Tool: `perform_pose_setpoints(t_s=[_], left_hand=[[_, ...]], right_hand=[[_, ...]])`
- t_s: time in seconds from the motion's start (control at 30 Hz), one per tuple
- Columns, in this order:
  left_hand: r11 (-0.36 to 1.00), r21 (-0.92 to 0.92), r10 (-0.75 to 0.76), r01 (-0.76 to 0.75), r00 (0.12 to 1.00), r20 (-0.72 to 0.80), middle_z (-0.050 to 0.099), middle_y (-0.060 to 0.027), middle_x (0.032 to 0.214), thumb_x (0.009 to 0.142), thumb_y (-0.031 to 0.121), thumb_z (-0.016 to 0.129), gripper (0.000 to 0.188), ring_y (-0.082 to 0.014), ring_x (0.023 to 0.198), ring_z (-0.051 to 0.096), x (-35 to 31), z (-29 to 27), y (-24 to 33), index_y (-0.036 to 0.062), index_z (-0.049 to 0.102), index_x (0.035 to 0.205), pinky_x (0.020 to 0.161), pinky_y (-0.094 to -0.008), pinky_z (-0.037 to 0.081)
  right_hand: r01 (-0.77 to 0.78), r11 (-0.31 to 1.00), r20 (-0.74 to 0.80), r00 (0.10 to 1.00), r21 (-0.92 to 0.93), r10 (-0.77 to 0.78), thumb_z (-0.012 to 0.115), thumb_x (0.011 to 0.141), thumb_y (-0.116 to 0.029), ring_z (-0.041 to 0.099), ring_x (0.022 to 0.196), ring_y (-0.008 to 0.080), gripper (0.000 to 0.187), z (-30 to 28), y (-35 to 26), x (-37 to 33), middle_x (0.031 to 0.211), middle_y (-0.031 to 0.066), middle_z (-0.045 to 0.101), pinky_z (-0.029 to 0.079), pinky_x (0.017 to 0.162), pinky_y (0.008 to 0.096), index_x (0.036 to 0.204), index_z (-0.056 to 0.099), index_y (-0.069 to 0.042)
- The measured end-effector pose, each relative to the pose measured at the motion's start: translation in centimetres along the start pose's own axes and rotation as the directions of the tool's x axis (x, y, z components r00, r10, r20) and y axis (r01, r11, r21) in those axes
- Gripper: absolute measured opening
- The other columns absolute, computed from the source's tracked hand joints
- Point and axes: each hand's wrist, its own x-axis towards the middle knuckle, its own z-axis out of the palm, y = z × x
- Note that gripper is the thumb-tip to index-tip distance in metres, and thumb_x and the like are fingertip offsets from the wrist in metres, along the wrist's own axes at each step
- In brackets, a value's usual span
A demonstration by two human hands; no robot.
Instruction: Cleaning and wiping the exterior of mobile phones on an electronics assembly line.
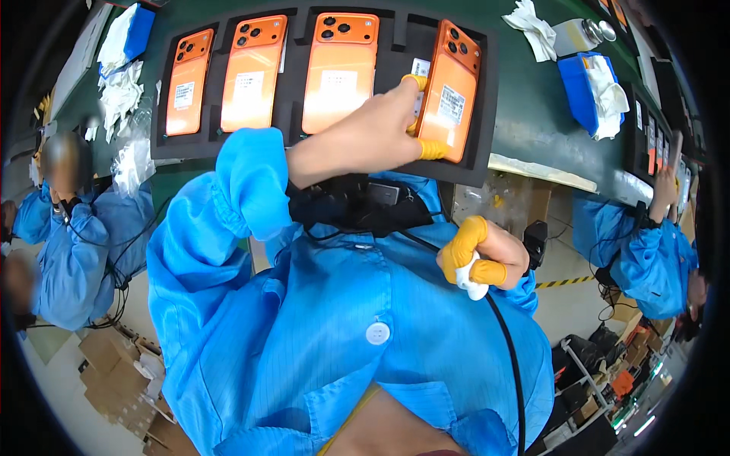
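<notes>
My left hand (369,129), with yellow finger cots, reaches across the dark foam tray (487,114) and is closed on the edges of an orange phone (450,91). That phone sits tilted at the rightmost slot, its camera side and white label facing up. Three more orange phones lie back-up in the tray: one at the far left (188,80), a second (253,72) beside it, a third (340,72) in the middle. Close to my body, my right hand (490,251), also in yellow finger cots, is wrapped round a crumpled white wipe (473,283).
On the green table (525,99), a blue bin (582,95) of white cloths stands at right, near a metal-topped bottle (585,34). Another blue bin (137,34) and crumpled wipes (122,95) lie left. Blue-clad people sit either side. A black cable (509,342) crosses my front.
</notes>
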Motion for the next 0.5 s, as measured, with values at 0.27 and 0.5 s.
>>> perform_pose_setpoints(t_s=[0.27, 0.5], left_hand=[[0.945, -0.232, -0.198, 0.228, 0.969, 0.148, 0.059, -0.0166, 0.092, 0.085, 0.012, 0.06, 0.056, -0.0151, 0.073, 0.06, 0.6, -1.5, 1.2, -0.0079, 0.032, 0.13, 0.062, -0.0286, 0.048], [0.956, -0.152, -0.222, 0.25, 0.958, 0.18, 0.065, -0.0119, 0.089, 0.093, 0.017, 0.059, 0.049, -0.0118, 0.073, 0.059, 0.8, -1.6, 1.5, -0.0027, 0.033, 0.129, 0.068, -0.0246, 0.048]], right_hand=[[0.213, 0.943, 0.137, 0.958, 0.257, -0.253, 0.056, 0.092, -0.018, 0.061, 0.073, 0.0219, 0.027, 0.4, -0.2, -0.3, 0.092, 0.0127, 0.059, 0.048, 0.062, 0.0315, 0.106, 0.047, 0.003], [0.371, 0.708, 0.327, 0.694, 0.602, -0.642, 0.055, 0.092, -0.011, 0.057, 0.063, 0.0331, 0.019, 1.0, -2.3, -0.4, 0.076, 0.0163, 0.052, 0.045, 0.049, 0.038, 0.099, 0.054, 0.006]])
